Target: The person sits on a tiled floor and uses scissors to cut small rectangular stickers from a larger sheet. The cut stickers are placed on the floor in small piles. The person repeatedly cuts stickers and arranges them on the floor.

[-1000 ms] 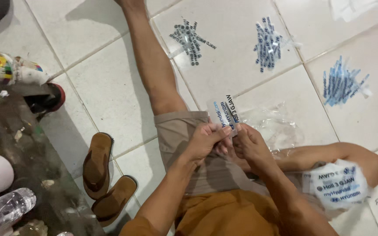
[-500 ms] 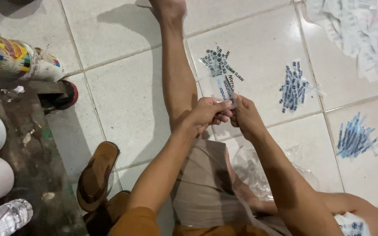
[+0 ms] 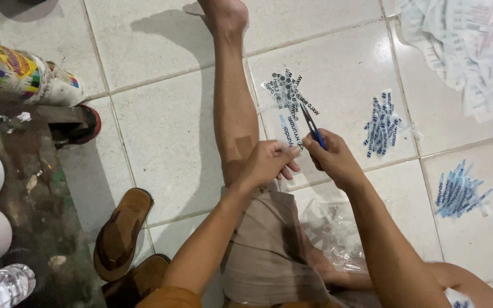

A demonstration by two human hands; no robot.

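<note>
Scissors (image 3: 310, 126) in right hand (image 3: 332, 159), printed plastic strip (image 3: 288, 128) in left hand (image 3: 269, 162), three cut-strip piles (image 3: 382, 128).

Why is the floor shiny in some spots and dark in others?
Head view: the glossy tiled floor throws back soft glare near the cut strips; a dark shadow lies left of the outstretched leg, so light comes from the right. The left hand, right hand and scissors look sharp; the bottle sits dim.
</note>
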